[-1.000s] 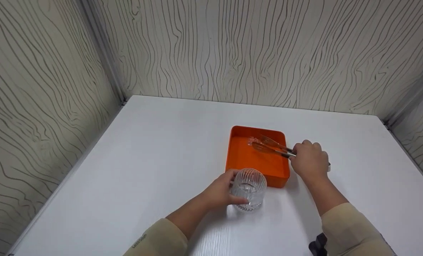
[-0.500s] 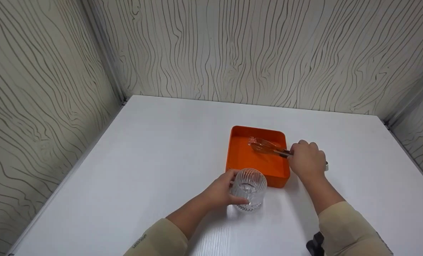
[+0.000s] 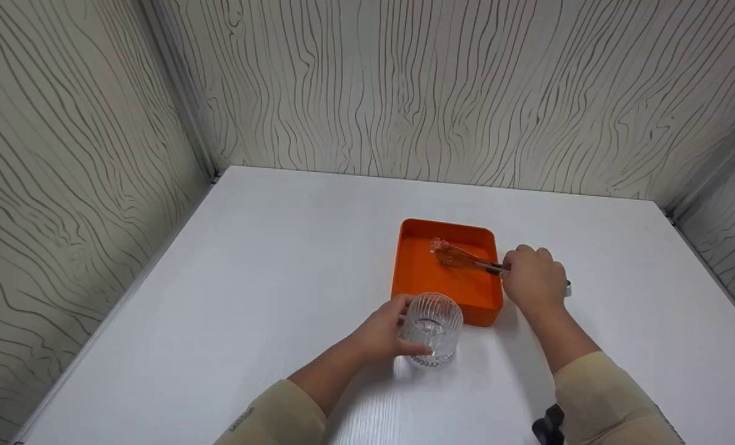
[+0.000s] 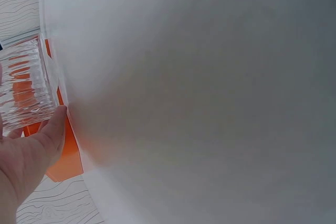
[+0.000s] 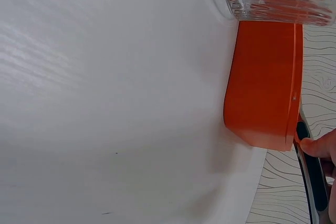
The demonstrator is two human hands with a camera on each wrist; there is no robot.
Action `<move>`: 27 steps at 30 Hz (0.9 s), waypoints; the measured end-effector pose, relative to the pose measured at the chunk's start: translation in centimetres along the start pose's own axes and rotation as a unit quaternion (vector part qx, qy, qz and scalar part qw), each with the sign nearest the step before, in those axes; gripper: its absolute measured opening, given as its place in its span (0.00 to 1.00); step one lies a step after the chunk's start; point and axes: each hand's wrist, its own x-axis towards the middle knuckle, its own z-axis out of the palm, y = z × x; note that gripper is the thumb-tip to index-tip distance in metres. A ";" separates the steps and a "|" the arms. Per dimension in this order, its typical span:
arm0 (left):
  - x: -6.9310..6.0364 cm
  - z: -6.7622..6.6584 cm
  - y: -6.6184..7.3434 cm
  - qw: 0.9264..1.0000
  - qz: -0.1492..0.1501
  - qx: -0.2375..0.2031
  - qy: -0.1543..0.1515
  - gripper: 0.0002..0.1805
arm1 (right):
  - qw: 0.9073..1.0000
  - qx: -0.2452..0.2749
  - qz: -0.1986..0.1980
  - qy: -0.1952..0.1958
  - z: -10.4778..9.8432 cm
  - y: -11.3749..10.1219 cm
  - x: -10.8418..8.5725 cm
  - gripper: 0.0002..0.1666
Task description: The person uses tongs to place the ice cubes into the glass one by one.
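Observation:
My left hand (image 3: 382, 330) is wrapped round the side of a ribbed clear drinking glass (image 3: 434, 327), which stands upright on the table in front of the tray. In the left wrist view, the thumb and fingers lie along the glass (image 4: 26, 85). Over the tray's right rim, my right hand (image 3: 535, 278) grips a pair of tongs (image 3: 466, 258) by dark-inlaid handles. The tongs' tips are together inside the orange tray (image 3: 413, 275), at a small clear piece (image 3: 437, 245). Whether they pinch that piece is too small to tell. In the right wrist view, the thumb presses the tongs' handle (image 5: 314, 177).
A white table (image 3: 268, 259) spreads round the tray and glass. Wood-grain patterned panels (image 3: 367, 93) stand behind it and along both sides. Close to the right sleeve is a black object (image 3: 549, 425), partly hidden.
The tongs were spread one second ago and their tips have come together at the clear piece. My right hand has shifted slightly left. The left hand and glass have stayed still.

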 end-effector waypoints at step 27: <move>0.0 -0.1 -0.1 1.000 0.013 -0.004 -0.003 0.40 | 0.999 0.034 -0.015 -0.004 -2.9 0.5 -0.9 0.07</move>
